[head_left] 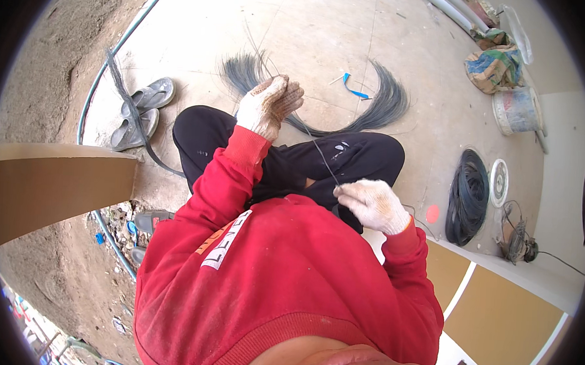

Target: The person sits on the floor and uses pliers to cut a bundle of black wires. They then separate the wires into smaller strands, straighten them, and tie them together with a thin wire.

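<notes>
In the head view, we see a thin dark wire running between two gloved hands, over black trousers. The right hand has its fingertips pinched on the wire; the left hand has its fingers together — whether clamped on it, we cannot tell. A curved wire bundle lies loose on the tiled floor ahead. We judge that a slack pinch could let the springy wire whip free, or its tip snag the knit gloves.
</notes>
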Demonstrator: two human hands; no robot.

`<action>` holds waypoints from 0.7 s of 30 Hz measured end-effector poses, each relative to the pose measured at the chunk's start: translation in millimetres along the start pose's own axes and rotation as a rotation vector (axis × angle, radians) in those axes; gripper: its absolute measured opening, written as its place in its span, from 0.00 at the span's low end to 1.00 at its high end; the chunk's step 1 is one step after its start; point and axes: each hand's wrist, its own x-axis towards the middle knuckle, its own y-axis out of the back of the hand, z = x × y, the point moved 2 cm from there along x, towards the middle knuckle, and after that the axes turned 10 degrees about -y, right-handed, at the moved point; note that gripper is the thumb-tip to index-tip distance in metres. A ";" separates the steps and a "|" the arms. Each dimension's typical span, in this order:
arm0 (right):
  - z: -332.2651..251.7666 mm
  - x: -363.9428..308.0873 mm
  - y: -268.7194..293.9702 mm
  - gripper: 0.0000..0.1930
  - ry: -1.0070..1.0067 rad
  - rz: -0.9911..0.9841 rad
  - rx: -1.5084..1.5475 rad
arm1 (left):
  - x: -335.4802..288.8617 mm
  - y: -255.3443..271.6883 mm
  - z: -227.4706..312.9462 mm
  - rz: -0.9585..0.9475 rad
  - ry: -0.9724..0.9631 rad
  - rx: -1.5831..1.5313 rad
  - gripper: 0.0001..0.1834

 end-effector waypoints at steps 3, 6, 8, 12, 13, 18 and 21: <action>-24.1 -17.5 34.0 0.08 -0.033 0.176 0.695 | 0.4 -9.7 -2.1 -0.006 0.056 -0.190 0.12; 18.2 0.4 48.1 0.11 -0.469 0.524 0.802 | -11.3 -33.7 5.1 -0.120 0.012 -0.284 0.12; 37.4 15.7 50.1 0.12 -0.707 0.350 0.592 | -13.2 -51.2 7.2 -0.281 -0.065 -0.194 0.12; -11.2 20.9 3.8 0.10 -0.289 -0.436 0.402 | 6.3 -74.0 18.9 -0.307 -0.136 -0.030 0.11; -27.3 21.0 9.0 0.10 -0.098 -0.519 0.482 | 14.7 -73.0 23.2 -0.271 -0.126 -0.078 0.11; -6.8 14.2 55.7 0.12 0.014 0.282 1.271 | 32.0 -64.4 44.9 -0.184 -0.171 -0.280 0.09; 14.6 44.7 63.7 0.13 -0.475 0.277 0.793 | 32.7 -69.1 50.3 -0.274 -0.237 -0.266 0.10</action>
